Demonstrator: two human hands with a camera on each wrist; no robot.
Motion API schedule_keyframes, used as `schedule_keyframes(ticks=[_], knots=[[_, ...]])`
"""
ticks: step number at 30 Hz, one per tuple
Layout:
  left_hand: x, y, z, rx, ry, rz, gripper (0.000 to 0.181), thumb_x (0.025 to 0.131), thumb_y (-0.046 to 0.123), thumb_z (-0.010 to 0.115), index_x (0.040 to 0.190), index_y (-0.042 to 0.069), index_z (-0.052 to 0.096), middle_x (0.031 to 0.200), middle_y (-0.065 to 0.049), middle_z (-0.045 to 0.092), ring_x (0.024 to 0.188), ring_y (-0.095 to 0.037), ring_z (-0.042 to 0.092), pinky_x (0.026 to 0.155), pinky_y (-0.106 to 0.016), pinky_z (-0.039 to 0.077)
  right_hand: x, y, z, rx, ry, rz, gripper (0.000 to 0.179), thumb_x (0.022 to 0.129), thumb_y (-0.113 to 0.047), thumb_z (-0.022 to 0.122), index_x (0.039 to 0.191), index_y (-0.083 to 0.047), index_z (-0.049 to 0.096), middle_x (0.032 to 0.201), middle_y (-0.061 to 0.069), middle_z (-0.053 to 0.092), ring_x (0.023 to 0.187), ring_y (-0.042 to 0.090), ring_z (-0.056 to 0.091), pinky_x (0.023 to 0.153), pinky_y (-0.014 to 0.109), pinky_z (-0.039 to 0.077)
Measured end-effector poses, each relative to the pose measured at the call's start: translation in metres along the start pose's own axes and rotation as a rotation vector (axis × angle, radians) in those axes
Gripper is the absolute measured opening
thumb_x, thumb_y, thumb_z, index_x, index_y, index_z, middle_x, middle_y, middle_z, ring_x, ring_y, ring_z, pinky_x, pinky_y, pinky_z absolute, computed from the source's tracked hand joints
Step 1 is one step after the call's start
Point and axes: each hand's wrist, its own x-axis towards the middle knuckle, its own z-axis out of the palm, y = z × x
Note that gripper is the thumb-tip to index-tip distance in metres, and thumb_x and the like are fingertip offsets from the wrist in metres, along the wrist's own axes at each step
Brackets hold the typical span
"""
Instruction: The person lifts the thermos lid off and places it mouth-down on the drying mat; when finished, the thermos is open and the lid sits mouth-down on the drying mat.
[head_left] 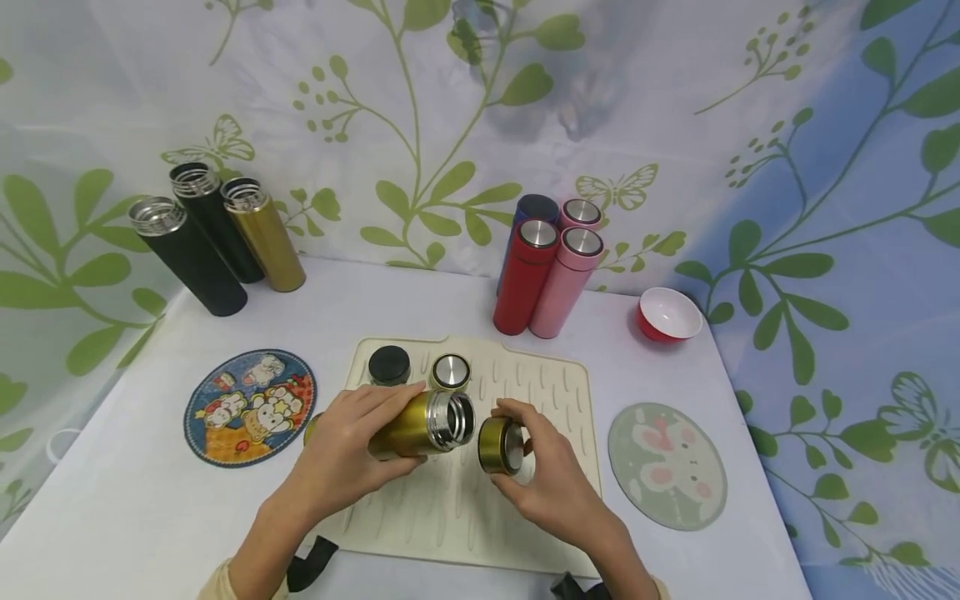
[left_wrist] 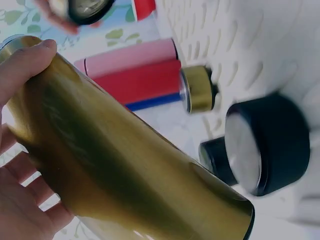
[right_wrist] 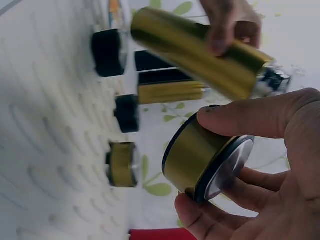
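Observation:
My left hand (head_left: 341, 442) grips a gold thermos bottle (head_left: 405, 429) that lies tilted over the mat, its bare steel mouth turned toward the right. In the left wrist view the bottle's gold body (left_wrist: 125, 145) fills the middle, with the thumb along its upper end. Just right of the mouth, my right hand (head_left: 551, 467) holds a gold lid (head_left: 492, 446) between thumb and fingers. The right wrist view shows this lid (right_wrist: 195, 157) with a dark rim and a steel top, apart from the bottle.
Black lids (head_left: 389, 365) (left_wrist: 270, 145) and another gold lid (head_left: 451, 372) stand on the cream ridged mat (head_left: 465, 533). Open black bottles (head_left: 195, 262) and a gold one (head_left: 270, 242) stand back left. Red (head_left: 525, 283), pink and blue bottles stand behind, near a red bowl (head_left: 670, 315). Round mats (head_left: 251, 408) (head_left: 667, 467) flank it.

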Motion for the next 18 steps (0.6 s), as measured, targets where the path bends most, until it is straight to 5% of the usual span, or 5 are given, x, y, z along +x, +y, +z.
schedule_keyframes(ticks=[7, 18], knots=[[-0.004, -0.009, -0.014, -0.006, 0.042, -0.061, 0.092, 0.06, 0.027, 0.097, 0.142, 0.018, 0.057, 0.124, 0.0, 0.068, 0.109, -0.021, 0.062, 0.088, -0.047, 0.051, 0.008, 0.011, 0.024, -0.026, -0.055, 0.043, 0.072, 0.064, -0.003, 0.09, 0.126, -0.016, 0.056, 0.116, -0.011, 0.058, 0.101, 0.007, 0.056, 0.075, 0.03, 0.054], [-0.01, -0.018, -0.024, -0.014, 0.095, -0.134, 0.095, 0.061, 0.022, 0.097, 0.144, 0.01, 0.053, 0.124, -0.006, 0.066, 0.11, -0.022, 0.059, 0.092, -0.044, 0.048, 0.026, 0.022, 0.057, -0.115, -0.167, -0.017, 0.071, 0.07, -0.007, 0.089, 0.135, -0.01, 0.06, 0.118, 0.004, 0.056, 0.102, 0.016, 0.059, 0.083, 0.03, 0.053]])
